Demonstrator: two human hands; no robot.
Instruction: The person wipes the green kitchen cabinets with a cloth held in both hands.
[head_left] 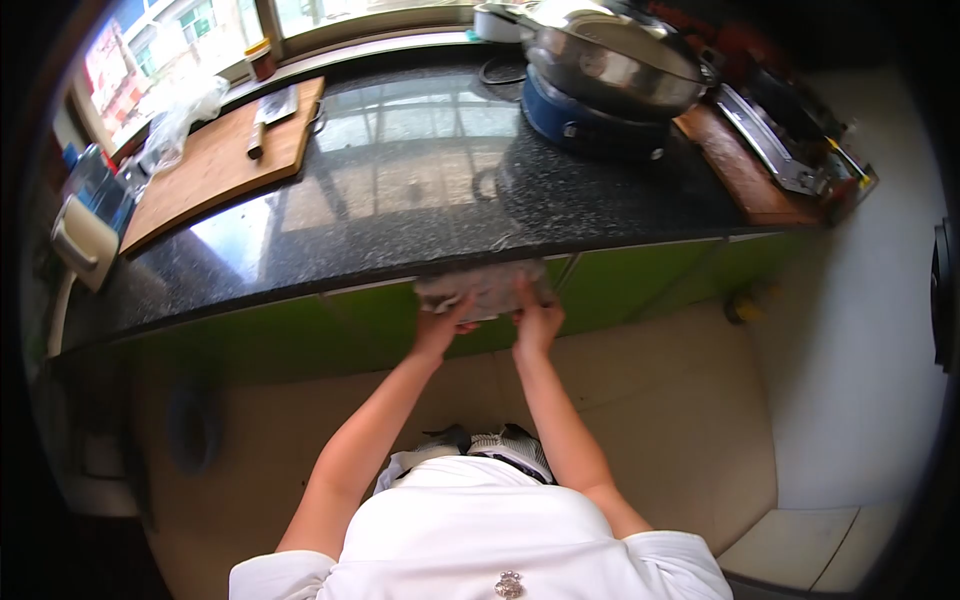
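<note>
A greyish, crumpled cloth (482, 290) is held between my two hands, just in front of the countertop's front edge. My left hand (442, 325) grips its left side, with the thumb on top. On the right side, my right hand (538, 315) is closed on it the same way. The cloth looks slightly blurred, and the fingers beneath it are partly hidden. Behind it are the green cabinet fronts (375, 325) under the black speckled countertop (400, 200).
A wooden cutting board (215, 165) with a cleaver (272, 115) lies at the left. Large metal pans (610, 65) stand on a blue pot (580, 120) at the back right, near a gas stove (770, 140). A dark round bin (192, 428) is on the floor.
</note>
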